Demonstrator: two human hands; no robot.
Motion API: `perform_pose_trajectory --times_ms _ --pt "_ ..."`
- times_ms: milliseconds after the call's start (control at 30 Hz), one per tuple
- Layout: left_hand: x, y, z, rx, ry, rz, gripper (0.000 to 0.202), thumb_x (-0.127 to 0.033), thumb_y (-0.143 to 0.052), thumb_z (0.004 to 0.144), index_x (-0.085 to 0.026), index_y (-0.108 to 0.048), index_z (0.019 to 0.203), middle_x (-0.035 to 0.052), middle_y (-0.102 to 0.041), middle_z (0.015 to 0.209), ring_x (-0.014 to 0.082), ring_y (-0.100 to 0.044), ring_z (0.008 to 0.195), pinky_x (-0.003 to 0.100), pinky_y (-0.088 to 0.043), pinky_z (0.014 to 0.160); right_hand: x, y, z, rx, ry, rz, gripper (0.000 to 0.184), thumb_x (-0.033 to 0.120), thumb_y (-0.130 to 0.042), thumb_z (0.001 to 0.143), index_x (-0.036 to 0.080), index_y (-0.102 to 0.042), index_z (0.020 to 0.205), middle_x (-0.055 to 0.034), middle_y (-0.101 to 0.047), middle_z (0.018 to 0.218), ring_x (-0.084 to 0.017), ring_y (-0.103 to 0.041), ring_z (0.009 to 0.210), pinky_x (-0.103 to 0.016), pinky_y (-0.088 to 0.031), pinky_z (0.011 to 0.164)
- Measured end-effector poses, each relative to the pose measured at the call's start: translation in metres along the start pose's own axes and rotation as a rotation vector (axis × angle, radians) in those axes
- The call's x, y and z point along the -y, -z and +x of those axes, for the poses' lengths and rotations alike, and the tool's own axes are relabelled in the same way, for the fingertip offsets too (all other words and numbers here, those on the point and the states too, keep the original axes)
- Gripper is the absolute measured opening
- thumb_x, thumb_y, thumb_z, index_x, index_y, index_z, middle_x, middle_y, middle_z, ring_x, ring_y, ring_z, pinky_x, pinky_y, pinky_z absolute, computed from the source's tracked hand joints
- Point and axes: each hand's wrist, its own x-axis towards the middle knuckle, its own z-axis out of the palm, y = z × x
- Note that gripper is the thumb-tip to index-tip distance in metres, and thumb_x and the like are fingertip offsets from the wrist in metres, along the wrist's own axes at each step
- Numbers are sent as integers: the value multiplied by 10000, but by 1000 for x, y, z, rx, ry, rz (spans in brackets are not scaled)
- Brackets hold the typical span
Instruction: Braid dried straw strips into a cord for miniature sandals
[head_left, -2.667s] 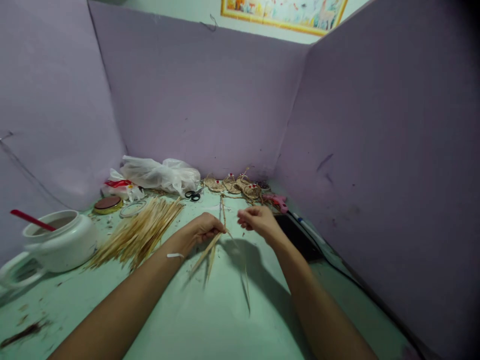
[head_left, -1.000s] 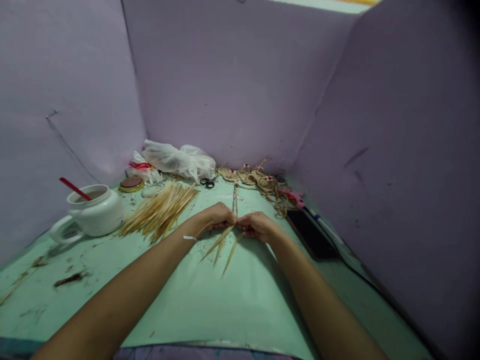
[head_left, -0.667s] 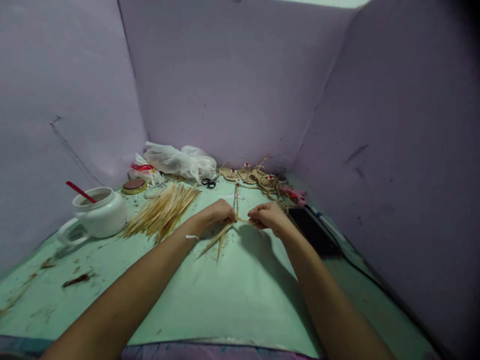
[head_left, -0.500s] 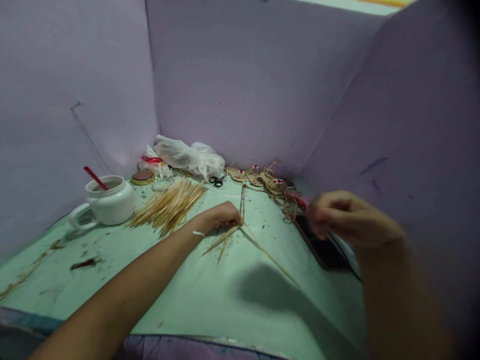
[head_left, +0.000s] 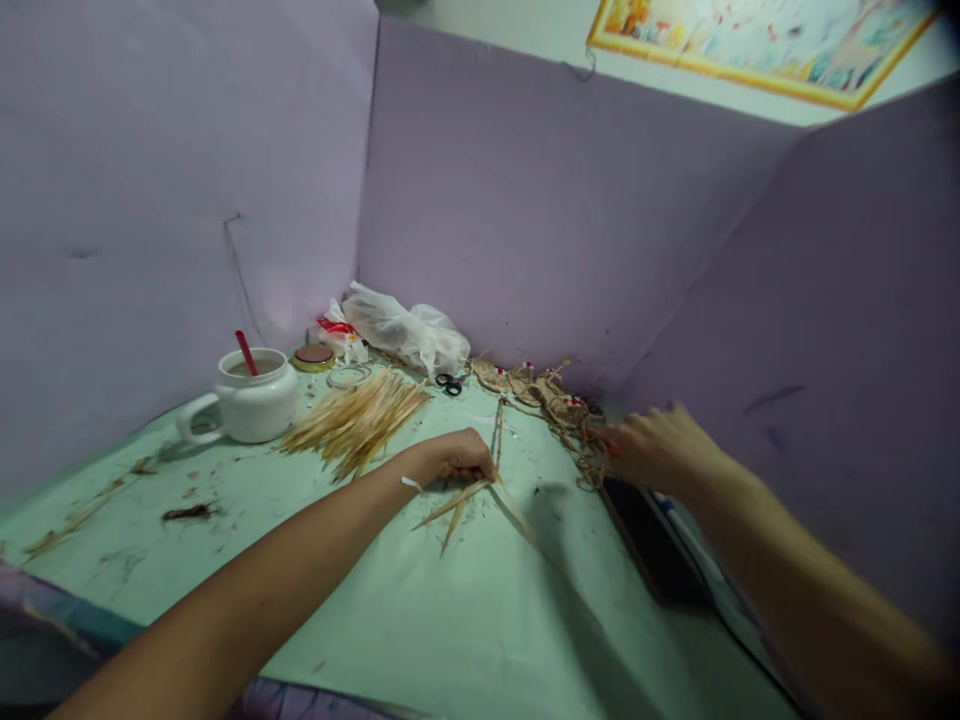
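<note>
My left hand [head_left: 469,455] is closed in a pinch on a braid of straw [head_left: 499,430] lying on the green table. Loose straw strands [head_left: 455,508] fan out below the fingers, and one long strand runs down to the right. Over at the right, my right hand [head_left: 660,445] is by a heap of braided straw cord and the dark phone. Motion blurs it and its fingertips are hard to make out. A small reddish patch shows at those fingertips; I cannot tell whether it is held.
Left of centre lies a bundle of straw strips [head_left: 364,415], near a white mug [head_left: 259,400] with a red stick. Scissors [head_left: 448,384], a plastic bag [head_left: 409,330] and coiled straw pieces [head_left: 525,382] line the back wall. A phone [head_left: 652,545] lies at right.
My right hand has moved forward, away from me, towards the heap of cord. My left hand stays pinched on the braid. The view has tilted up, showing more of a framed picture.
</note>
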Motion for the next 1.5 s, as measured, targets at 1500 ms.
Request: perform_pose_trajectory --times_ms 1500 --pt "-24 -7 -5 97 136 -201 116 -132 -471 668 -91 -547 592 25 -545 529 26 -368 365 146 -264 376 -26 -143 -32 437 -493 1054 37 97 -569 549 106 -593 576 -18 -588 494 -75 -500 433 -171 -348 433"
